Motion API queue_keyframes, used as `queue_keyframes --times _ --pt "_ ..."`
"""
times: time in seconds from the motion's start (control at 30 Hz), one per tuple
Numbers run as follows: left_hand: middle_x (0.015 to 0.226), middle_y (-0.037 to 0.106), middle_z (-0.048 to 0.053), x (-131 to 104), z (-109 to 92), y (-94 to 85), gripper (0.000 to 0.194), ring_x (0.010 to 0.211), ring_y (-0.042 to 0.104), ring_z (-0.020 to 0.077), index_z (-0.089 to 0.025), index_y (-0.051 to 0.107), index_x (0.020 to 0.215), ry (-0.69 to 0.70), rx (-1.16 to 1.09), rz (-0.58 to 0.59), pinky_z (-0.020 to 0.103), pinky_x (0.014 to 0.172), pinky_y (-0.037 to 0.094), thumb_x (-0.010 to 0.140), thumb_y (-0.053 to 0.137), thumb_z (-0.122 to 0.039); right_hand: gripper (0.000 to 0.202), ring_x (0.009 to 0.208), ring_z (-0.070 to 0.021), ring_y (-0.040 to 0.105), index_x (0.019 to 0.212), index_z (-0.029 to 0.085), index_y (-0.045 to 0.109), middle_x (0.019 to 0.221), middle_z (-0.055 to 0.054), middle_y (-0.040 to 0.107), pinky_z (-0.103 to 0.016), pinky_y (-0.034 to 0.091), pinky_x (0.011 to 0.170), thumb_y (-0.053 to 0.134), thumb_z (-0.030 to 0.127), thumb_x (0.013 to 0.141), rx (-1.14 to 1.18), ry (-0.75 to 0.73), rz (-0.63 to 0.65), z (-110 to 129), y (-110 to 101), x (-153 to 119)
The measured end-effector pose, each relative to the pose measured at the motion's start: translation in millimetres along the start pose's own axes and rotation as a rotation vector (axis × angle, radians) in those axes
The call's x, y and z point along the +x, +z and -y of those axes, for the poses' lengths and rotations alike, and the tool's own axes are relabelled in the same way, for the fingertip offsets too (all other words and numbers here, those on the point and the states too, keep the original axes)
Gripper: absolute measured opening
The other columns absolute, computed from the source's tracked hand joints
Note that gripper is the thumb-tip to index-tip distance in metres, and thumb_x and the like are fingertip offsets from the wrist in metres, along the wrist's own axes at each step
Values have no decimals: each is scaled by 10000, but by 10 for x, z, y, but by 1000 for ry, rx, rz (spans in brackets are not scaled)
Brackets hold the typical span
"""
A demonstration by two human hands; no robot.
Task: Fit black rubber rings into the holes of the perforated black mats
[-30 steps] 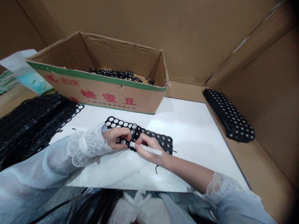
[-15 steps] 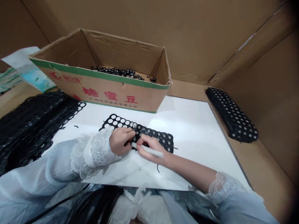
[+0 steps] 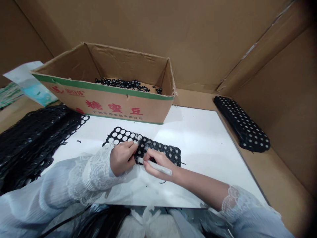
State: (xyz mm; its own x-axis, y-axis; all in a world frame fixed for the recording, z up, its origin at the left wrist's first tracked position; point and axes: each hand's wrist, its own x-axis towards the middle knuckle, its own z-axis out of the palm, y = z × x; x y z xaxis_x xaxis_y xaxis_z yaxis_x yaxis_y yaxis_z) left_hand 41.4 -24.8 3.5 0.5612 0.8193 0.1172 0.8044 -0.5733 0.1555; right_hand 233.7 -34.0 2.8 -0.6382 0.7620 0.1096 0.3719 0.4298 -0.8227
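Observation:
A black sheet [image 3: 161, 147] lies on a white board. Round holes in its left part [image 3: 121, 136] show white; the right part looks stacked or layered, with greyish round spots. My left hand [image 3: 122, 158] rests at the sheet's near edge, fingers curled and thumb close to the index finger, closed on it. In my right hand [image 3: 157, 161] a white pen-like tool [image 3: 162, 169] is held in a writing grip. Its tip meets the sheet just right of my left thumb; the exact contact is too small to make out.
Behind the sheet stands an open cardboard box [image 3: 119, 105] with small black rings [image 3: 121, 83] inside. A heap of black perforated sheets [image 3: 29, 138] is at left. Against the right wall sits a black dotted bundle [image 3: 242, 124]. Thin black scraps [image 3: 78, 141] lie on the white board [image 3: 203, 158].
The view has tilted slightly upward. My left hand has drawn a little left and nearer to me along the sheet. My right hand keeps its hold on the tool.

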Motion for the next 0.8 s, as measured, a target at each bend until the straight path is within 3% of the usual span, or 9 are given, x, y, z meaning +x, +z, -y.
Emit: queue_keyframes --times 0.2,0.3,0.43,0.63,0.8 --pt "698 573 23 -2 74 -25 180 643 497 153 -186 548 734 312 82 -45 300 631 349 717 392 -98 65 613 -93 476 791 194 431 693 22 521 -205 383 572 462 251 797 83 101 -39 -12 -22 -7" --pt "699 574 29 14 180 -29 191 644 494 147 -179 546 694 382 38 -53 308 660 352 721 376 -97 97 614 -96 480 824 196 424 697 21 529 -209 381 567 474 276 800 100 129 -50 -22 -18 -22" --pt "758 589 42 2 339 -20 168 664 504 147 -177 542 700 456 -53 20 284 636 371 697 381 -128 100 618 -101 504 862 202 391 717 16 563 -218 394 578 441 283 828 141 158 -40 -30 -7 -33" --pt "841 595 58 -10 427 42 202 679 514 138 -189 576 838 482 -60 -21 269 655 393 813 389 -260 154 710 -113 549 905 191 505 810 -19 601 -240 426 670 372 261 870 83 18 -17 -30 -19 -2" --pt "785 576 46 18 399 109 175 640 506 135 -199 571 786 494 -54 -39 266 609 388 744 401 -201 96 884 -169 526 824 194 552 870 -53 626 -298 432 802 488 266 817 -26 -139 -89 -83 9 5"
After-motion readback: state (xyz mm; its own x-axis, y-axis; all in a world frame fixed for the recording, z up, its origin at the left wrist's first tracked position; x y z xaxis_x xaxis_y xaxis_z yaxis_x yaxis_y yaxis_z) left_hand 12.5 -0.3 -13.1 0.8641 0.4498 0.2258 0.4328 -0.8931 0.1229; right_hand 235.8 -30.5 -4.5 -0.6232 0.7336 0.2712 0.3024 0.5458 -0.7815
